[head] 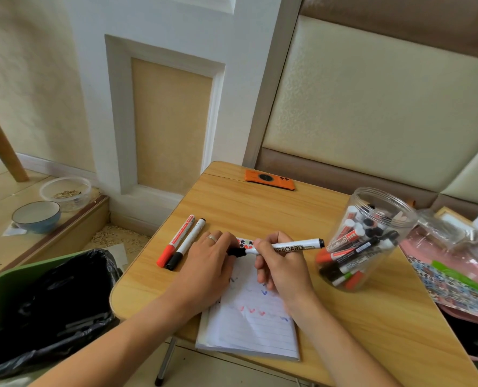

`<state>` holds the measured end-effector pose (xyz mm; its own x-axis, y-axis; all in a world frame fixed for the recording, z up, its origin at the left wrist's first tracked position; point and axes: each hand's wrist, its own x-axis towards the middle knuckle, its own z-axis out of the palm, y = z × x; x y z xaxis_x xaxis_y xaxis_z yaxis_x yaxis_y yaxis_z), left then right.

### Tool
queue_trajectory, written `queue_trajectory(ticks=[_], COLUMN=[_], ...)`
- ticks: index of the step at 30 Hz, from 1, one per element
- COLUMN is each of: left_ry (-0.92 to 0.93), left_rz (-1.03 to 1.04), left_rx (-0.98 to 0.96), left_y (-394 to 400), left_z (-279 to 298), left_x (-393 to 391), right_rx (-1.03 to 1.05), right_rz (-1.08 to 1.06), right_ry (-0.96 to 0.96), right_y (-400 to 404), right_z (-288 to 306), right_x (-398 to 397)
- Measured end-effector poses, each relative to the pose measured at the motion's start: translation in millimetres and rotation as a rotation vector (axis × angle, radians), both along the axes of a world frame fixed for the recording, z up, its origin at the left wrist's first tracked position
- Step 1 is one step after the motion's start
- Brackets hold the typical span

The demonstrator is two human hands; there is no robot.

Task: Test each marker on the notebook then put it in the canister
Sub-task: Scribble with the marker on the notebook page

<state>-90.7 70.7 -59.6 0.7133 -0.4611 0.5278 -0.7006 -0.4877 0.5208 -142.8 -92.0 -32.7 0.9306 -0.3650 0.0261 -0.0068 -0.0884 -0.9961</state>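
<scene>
Both hands hold one marker (285, 246) level over the notebook (249, 328): the right hand (282, 263) grips the barrel, the left hand (204, 261) pinches its black cap (236, 252), likely capping or uncapping. The canister (366, 238) leans at three o'clock, mouth reachable; two markers (180, 241) wait at nine o'clock.

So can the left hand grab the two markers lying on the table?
Probably yes. The two markers lie just left of the left hand with bare table between. But that hand is gripping the cap of the marker the right hand holds.
</scene>
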Motion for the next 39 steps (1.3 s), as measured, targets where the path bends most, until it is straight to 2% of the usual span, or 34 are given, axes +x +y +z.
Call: queue_trajectory(ticks=[10, 17, 19, 21, 25, 29, 33, 39], left_ry=[-0.039, -0.042, -0.031, -0.028, -0.047, 0.031, 0.103, 0.175], left_rz=[-0.063, -0.126, -0.098, -0.092, -0.120, -0.151, -0.208, -0.158], left_rx=[0.030, -0.008, -0.017, -0.007, -0.042, -0.218, -0.178, -0.276], left_y=[0.6, 0.9, 1.5, 2.1, 2.7, 5.4, 7.5, 6.3], left_z=[3.2, 5.8, 5.4, 6.3, 12.3, 16.7, 16.1, 13.6], left_x=[-1.8, -3.3, -3.0, -3.5, -9.8, -11.0, -5.4, -4.5], right_rx=[-0.049, -0.053, 0.077, 0.291, 0.390, 0.329, 0.272, 0.182], right_rz=[0.113, 0.123, 0.022, -0.082, -0.096, -0.019, -0.030, -0.095], right_ry=[-0.041, 0.067, 0.103, 0.055, -0.017, -0.035, 0.004, -0.001], right_y=[0.1, -3.0, -6.5, -12.1, -17.2, -6.9, 2.4, 9.5], right_z=[2.2, 8.8, 11.8, 14.3, 14.4, 13.4, 9.1, 4.3], right_x=[0.2, -1.4, -0.5, 1.7, 4.2, 2.5, 1.4, 4.6])
